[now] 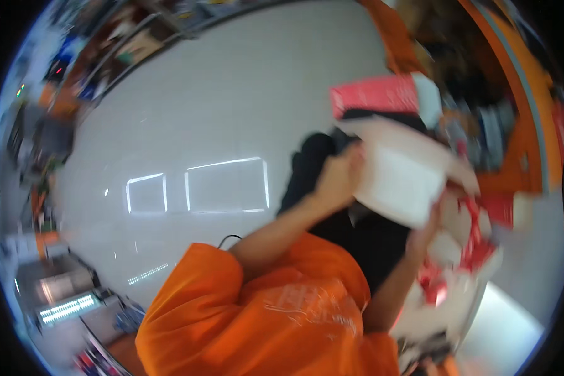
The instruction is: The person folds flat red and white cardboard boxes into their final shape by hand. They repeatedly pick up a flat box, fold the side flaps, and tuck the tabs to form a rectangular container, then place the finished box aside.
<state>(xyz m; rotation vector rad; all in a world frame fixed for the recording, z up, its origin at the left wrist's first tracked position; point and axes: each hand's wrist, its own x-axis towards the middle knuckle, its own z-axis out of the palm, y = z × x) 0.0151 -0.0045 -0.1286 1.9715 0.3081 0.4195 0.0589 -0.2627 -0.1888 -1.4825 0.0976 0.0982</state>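
Note:
Over my lap I hold an open carton [400, 182], white inside with pale pinkish edges; it is smeared by motion. My left hand [339, 180] is closed on its left edge. At its lower right corner my right hand [427, 229] grips the side, its fingers partly hidden and blurred. Just beyond the carton lies a red box [382, 94] with a white end. Right of my right hand are shiny red strips or wrappings [476, 241] on a pale surface, too blurred to name exactly.
An orange cabinet or shelf frame [520, 163] with mixed goods stands at the right. Another red and white box [501, 210] sits by its foot. Shelves [138, 47] line the far left, over a glossy pale floor [219, 113]. A white panel [501, 329] is at lower right.

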